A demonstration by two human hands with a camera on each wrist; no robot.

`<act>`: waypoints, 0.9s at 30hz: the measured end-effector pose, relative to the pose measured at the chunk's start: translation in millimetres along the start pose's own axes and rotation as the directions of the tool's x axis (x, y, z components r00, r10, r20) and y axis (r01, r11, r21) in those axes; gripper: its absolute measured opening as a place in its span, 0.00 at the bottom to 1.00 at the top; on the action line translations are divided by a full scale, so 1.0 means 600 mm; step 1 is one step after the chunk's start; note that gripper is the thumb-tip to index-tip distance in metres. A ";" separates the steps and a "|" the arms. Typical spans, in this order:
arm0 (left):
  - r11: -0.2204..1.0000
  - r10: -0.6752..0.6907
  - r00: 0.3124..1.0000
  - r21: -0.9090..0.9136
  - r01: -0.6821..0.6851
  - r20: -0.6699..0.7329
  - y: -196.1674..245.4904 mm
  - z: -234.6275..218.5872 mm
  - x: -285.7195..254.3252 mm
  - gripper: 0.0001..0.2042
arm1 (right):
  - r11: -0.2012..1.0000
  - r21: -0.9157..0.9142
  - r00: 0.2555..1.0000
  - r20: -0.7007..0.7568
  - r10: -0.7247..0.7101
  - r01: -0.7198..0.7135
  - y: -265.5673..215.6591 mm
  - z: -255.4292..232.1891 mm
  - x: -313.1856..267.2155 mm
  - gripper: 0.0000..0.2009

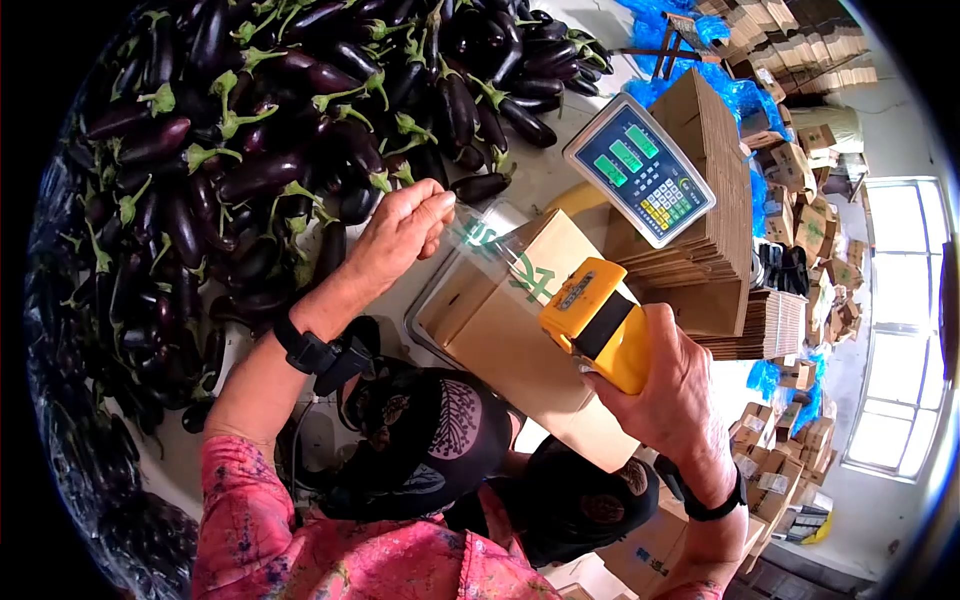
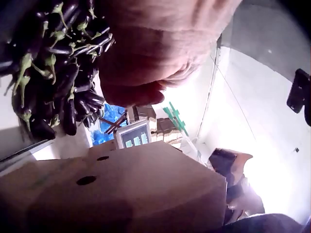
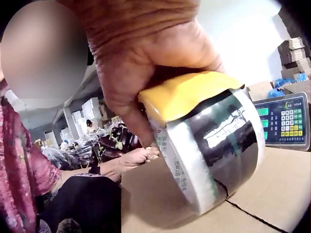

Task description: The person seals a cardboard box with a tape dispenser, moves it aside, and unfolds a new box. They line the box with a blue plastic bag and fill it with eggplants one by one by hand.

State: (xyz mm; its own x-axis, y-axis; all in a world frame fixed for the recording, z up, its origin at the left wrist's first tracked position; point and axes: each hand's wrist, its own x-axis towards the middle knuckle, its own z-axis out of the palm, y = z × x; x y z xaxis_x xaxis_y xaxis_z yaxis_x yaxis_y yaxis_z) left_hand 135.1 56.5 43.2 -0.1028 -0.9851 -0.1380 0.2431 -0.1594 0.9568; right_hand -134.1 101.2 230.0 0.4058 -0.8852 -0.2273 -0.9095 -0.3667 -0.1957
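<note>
My right hand [image 1: 675, 395] grips a yellow tape dispenser [image 1: 628, 355] over the right part of a closed cardboard box [image 1: 500, 335]. In the right wrist view the tape roll [image 3: 187, 170] shows close above the box's top seam. A strip of clear tape with green print [image 1: 535, 278] stretches from the dispenser toward my left hand [image 1: 405, 225]. That hand pinches the tape's free end between thumb and curled fingers, beyond the box's left end. In the left wrist view the strip [image 2: 176, 118] rises above the box top, which has two dark round holes.
A big heap of eggplants [image 1: 230, 180] fills the left and back. A scale display [image 1: 640, 170] stands behind the box, beside stacked flat cartons [image 1: 690, 190]. Blue plastic [image 1: 745, 100] and more cartons [image 1: 800, 170] lie to the right.
</note>
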 end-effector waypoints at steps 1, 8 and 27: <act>0.999 0.041 0.999 0.029 -0.040 -0.035 -0.003 0.007 0.000 0.13 | 1.000 0.003 1.000 0.003 0.008 -0.008 -0.001 0.000 -0.001 0.28; 0.918 0.258 0.966 0.319 -0.235 -0.031 0.033 -0.007 -0.009 0.12 | 0.996 0.018 0.993 0.085 0.085 -0.087 -0.006 -0.025 -0.012 0.29; 0.641 0.402 0.894 0.635 -0.430 0.199 -0.181 -0.005 0.033 0.10 | 0.997 -0.020 0.993 0.089 0.081 -0.079 0.010 0.000 0.003 0.26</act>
State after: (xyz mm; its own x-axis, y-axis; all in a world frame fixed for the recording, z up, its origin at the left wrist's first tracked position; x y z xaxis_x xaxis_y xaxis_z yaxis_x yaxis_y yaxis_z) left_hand 109.7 53.9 -64.4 -0.1858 -0.9315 0.3126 -0.4125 0.3627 0.8357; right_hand -138.8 97.6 228.3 0.3375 -0.8831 -0.3260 -0.9404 -0.3010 -0.1583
